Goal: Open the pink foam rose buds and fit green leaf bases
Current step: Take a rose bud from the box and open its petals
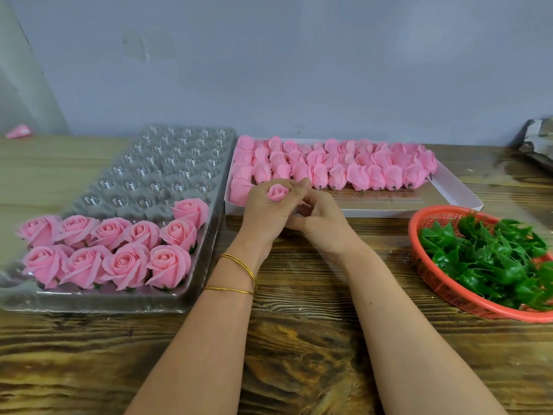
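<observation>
wood-grain tabletop (pixel 299 339) runs under both forearms. left hand (pixel 266 212) keeps a closed grip round the pink rose bud (pixel 278 192), just before the white box (pixel 454 190). right hand (pixel 324 226) seems to pinch an outer petal, though its fingers hide the contact. foam looks light, soft and easily torn: hold the base and peel gently. leaf bases (pixel 484 259) lie in the red basket (pixel 440 283).

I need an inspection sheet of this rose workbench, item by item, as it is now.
Surface: wooden table, grain visible.
Job's things: opened roses in clear tray; closed buds in white box; leaf bases in red basket.
Clutter: pink scrap far left; crumpled wrap far right.
Grippers: left hand grips one bud; right hand close beside, contact hidden.
Cables: nothing seen.
Surroundings: grey wall.
</observation>
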Tool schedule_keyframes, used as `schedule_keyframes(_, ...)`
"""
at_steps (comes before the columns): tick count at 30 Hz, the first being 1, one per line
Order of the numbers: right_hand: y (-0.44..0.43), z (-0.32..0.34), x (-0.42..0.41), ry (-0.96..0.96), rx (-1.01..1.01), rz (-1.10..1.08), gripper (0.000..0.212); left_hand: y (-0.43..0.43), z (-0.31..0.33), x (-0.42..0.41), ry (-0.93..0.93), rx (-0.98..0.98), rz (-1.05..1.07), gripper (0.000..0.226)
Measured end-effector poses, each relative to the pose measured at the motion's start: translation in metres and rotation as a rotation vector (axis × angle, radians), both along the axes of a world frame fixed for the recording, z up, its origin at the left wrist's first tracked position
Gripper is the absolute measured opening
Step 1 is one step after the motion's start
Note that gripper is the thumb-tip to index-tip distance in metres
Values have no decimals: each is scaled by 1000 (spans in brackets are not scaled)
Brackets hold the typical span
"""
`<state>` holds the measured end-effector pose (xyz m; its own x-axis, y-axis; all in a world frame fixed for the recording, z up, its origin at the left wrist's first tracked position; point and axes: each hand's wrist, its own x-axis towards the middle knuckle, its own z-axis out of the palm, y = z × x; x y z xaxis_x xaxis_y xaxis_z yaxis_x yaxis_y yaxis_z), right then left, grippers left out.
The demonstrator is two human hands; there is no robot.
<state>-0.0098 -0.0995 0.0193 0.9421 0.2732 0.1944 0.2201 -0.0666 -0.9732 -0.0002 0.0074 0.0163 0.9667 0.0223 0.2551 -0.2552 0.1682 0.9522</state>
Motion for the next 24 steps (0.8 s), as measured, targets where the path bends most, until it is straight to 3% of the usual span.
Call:
schedule_keyframes(8, 1, 1, 0, 8, 24, 9, 51, -1, -2, 3, 21, -10, 32, 29)
schedule_keyframes(16, 1, -2, 3, -45, -71, -93, 37, -2, -5, 6, 65, 6, 53, 35)
schedule_keyframes(24, 0, 0, 1, -14, -2, -28, 51, 1, -6, 6, -23, -17, 5, 16)
